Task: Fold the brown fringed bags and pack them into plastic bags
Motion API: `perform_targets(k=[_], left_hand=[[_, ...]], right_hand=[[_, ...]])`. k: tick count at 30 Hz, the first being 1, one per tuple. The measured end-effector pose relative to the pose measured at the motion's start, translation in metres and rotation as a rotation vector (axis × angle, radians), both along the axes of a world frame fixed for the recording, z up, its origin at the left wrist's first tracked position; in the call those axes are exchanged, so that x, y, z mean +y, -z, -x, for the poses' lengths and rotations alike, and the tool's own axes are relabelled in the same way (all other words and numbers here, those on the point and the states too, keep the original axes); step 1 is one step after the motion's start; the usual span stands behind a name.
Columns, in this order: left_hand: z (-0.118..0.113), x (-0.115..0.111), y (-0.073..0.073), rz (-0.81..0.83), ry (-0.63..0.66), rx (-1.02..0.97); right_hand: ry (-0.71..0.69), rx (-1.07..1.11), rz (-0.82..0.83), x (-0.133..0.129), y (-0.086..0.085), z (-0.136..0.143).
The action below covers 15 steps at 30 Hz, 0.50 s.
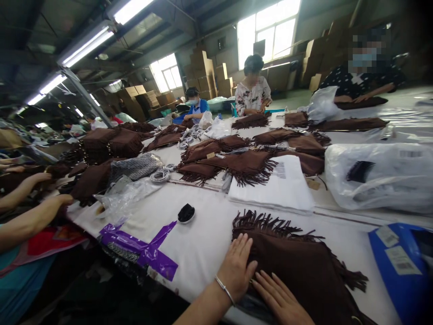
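Observation:
A dark brown fringed bag (301,262) lies flat on the white-covered table before me, its fringe spread along the far and right edges. My left hand (237,266), with a silver bangle at the wrist, rests on the bag's left side with fingers stretched out. Close beside it, my right hand (279,295) lies flat on the lower left part of the bag, fingers extended. Neither hand grips anything. Under the bag's near edge some dark, shiny material shows, which I cannot make out.
Left of my hands are a small white dish (186,214) with something black and purple tape (158,257) on the table edge. A blue bin (395,266), a stack of white plastic bags (274,189) and more brown bags (243,162) lie around. Several co-workers (253,90) work nearby.

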<state>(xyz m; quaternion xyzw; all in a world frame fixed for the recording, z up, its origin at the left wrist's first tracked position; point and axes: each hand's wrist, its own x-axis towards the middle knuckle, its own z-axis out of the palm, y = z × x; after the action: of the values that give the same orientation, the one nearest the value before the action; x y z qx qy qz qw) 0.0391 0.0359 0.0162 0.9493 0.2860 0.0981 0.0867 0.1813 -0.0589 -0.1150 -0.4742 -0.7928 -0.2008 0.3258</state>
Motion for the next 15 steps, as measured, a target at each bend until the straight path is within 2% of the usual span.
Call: perform_targets(k=[2, 4, 7, 9, 11, 13, 15], left_hand=[[0.003, 0.005, 0.011, 0.057, -0.043, 0.037], [-0.002, -0.003, 0.016, 0.186, 0.027, 0.023], [-0.013, -0.021, 0.006, 0.450, 0.126, -0.124], [-0.015, -0.023, -0.003, 0.570, 0.111, -0.264], [-0.009, -0.012, -0.007, 0.603, -0.025, -0.434], [0.003, 0.012, -0.004, 0.588, -0.277, -0.570], [0.016, 0.039, 0.004, 0.579, -0.504, -0.558]], right_hand=[[0.018, -0.096, -0.062, 0.000, -0.010, -0.003], [0.021, -0.099, -0.123, 0.002, -0.014, -0.005], [0.033, -0.098, -0.184, 0.004, -0.012, -0.005], [0.038, -0.100, -0.170, 0.004, -0.011, -0.005], [0.025, -0.094, -0.128, 0.004, -0.013, -0.005], [-0.004, -0.071, -0.087, 0.004, -0.017, -0.007], [-0.038, -0.040, -0.077, 0.004, -0.021, -0.009]])
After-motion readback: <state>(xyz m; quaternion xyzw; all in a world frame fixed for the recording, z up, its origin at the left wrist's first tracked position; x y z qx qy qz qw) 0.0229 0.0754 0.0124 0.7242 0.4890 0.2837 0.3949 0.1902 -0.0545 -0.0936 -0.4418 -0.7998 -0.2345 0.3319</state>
